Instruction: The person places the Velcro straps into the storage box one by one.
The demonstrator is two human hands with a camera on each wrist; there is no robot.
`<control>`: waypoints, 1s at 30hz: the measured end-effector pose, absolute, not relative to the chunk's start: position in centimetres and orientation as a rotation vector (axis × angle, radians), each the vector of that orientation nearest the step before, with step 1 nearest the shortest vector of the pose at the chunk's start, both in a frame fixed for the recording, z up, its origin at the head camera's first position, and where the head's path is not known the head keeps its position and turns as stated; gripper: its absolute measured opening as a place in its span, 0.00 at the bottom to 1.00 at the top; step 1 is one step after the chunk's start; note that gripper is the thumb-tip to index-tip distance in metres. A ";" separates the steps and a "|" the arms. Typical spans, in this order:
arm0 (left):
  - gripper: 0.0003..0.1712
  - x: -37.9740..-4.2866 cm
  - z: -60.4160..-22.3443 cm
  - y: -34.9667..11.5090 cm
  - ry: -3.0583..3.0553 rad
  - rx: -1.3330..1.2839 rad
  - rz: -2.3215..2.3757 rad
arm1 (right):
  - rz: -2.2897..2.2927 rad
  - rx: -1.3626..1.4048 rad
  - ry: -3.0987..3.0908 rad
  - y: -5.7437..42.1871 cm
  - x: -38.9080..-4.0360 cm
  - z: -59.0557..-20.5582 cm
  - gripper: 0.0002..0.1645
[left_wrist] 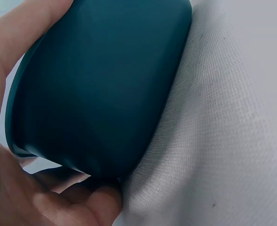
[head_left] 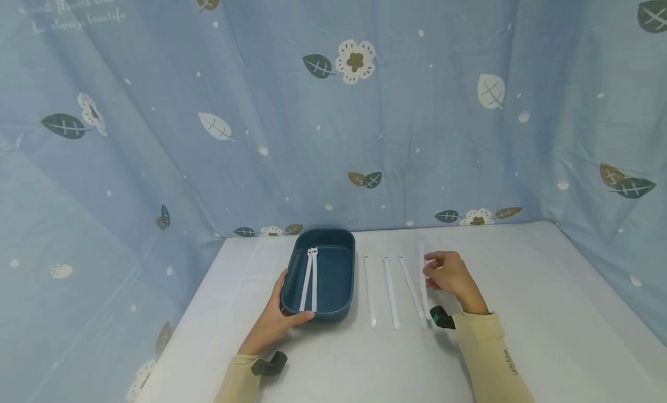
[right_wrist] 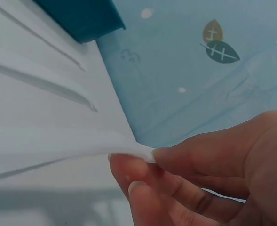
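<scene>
My left hand (head_left: 276, 322) grips the near left corner of a dark blue plastic bin (head_left: 333, 317), thumb at the front rim and fingers along the side. In the left wrist view the bin's outer wall (left_wrist: 100, 94) fills the space between thumb and fingers. Two white cable ties (head_left: 314, 281) with slotted heads lie inside it. To the right, my right hand (head_left: 450, 275) pinches another white cable tie (head_left: 422, 275) between thumb and fingertips. Its upper part is raised, as the right wrist view shows the pinched end (right_wrist: 145, 153); its lower end is close to the table.
Three more white cable ties, a left one (head_left: 369, 293), a middle one (head_left: 391, 293) and a slanted one (head_left: 411, 287), lie on the white table (head_left: 547, 333) between bin and right hand. A blue patterned curtain (head_left: 417, 131) hangs behind the table's far edge.
</scene>
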State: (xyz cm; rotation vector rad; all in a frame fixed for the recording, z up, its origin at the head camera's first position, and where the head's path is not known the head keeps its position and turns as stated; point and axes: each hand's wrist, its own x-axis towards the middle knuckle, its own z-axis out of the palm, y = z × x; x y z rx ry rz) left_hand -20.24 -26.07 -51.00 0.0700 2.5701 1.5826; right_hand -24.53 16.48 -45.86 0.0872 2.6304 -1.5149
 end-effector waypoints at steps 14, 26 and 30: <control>0.68 -20.0 -50.8 -26.0 2.565 0.051 1.582 | -1.643 0.104 2.530 16.1 -24.4 -45.5 0.27; 0.68 -20.2 -50.9 -26.2 2.580 0.050 1.570 | -1.715 0.091 2.496 15.6 -24.1 -45.0 0.28; 0.68 -20.1 -50.9 -26.0 2.580 0.037 1.563 | -1.733 0.088 2.486 15.5 -24.0 -44.9 0.27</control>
